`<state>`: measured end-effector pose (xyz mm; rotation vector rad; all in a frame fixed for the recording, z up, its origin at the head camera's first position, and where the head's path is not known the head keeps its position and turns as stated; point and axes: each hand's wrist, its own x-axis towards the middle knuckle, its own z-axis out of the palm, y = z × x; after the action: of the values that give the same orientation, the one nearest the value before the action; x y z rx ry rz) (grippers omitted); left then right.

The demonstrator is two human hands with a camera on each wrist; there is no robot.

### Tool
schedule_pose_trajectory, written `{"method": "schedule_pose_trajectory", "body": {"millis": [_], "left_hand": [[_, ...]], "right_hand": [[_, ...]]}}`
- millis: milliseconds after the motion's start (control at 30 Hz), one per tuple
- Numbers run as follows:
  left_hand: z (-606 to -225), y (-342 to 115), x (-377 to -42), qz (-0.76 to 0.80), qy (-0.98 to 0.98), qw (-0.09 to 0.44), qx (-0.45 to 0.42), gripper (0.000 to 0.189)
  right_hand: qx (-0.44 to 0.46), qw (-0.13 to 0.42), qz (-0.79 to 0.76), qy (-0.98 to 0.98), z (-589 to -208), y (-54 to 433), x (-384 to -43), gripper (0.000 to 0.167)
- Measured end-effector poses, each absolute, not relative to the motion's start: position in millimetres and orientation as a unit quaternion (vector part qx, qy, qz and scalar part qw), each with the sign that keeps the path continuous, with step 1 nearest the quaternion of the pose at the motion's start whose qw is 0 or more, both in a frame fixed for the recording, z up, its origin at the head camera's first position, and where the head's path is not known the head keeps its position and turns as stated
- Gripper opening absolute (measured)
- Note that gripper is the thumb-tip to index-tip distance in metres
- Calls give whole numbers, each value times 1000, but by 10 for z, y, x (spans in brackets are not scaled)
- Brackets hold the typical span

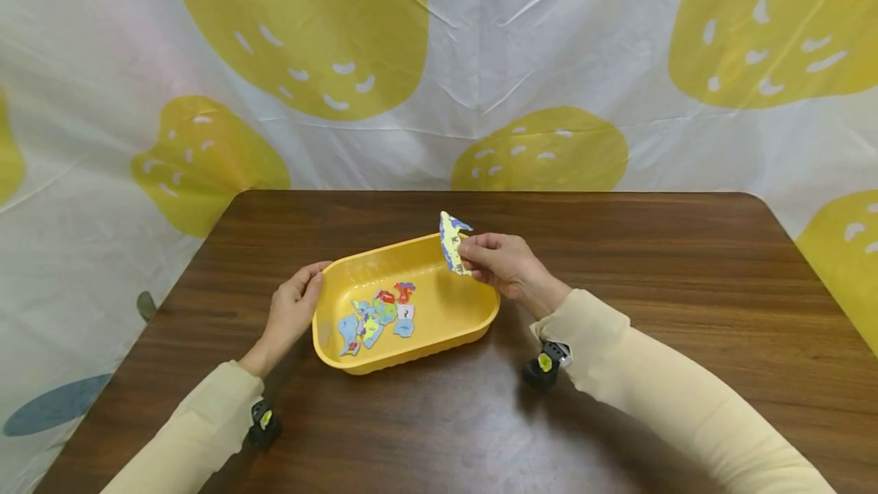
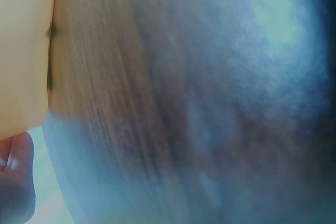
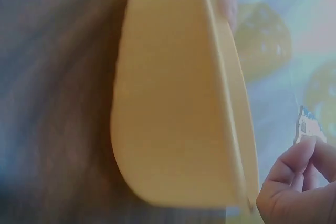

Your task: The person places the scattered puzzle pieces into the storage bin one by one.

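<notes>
My right hand (image 1: pixel 504 261) pinches a thin, irregularly cut printed piece (image 1: pixel 450 244) between thumb and fingers. This piece is yellow, white and blue, and it stands upright above the far right rim of a yellow plastic tub (image 1: pixel 453 338). At the tub's left end, my left hand (image 1: pixel 291 311) holds the rim. Inside, towards the left, lie several flat cutouts: a light blue piece (image 1: pixel 350 334), a red piece (image 1: pixel 404 293) and a white-and-blue piece (image 1: pixel 405 320) among them. The right wrist view shows the pinched piece (image 3: pixel 310 124) above the thumb.
The tub stands on a dark brown wooden table (image 1: pixel 652 288). Behind it hangs a white cloth (image 1: pixel 453 82) printed with large yellow fruit. Each wrist wears a black strap with a small camera, such as the right wrist camera (image 1: pixel 542 372).
</notes>
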<state>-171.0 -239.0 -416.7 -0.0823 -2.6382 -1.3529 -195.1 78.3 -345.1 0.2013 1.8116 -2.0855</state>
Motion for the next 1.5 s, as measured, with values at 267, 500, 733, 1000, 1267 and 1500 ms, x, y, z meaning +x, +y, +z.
{"method": "schedule_pose_trajectory", "body": {"millis": [267, 500, 733, 1000, 1267, 1500], "left_hand": [[-4160, -2389, -1709, -457, -885, 89, -26, 33], [-4156, -2398, -1697, -456, -886, 84, -19, 34], [-4162, -2401, -1691, -460, -884, 80, -23, 34], [-4158, -2401, -1691, -452, -888, 83, -24, 34], [-4165, -2410, -1691, -456, -886, 84, -24, 34], [-4182, -2418, -1706, -457, -885, 85, -29, 34]], "right_hand": [[73, 205, -704, 677, -3590, 460, -1870, 12], [81, 209, -663, 714, -3748, 263, -1850, 10], [104, 193, -627, 747, -3815, 206, -1839, 8], [124, 227, -597, 759, -3816, 212, -1855, 6], [121, 223, -582, 773, -3847, 210, -1847, 11], [124, 227, -580, 772, -3855, 218, -1854, 6]]}}
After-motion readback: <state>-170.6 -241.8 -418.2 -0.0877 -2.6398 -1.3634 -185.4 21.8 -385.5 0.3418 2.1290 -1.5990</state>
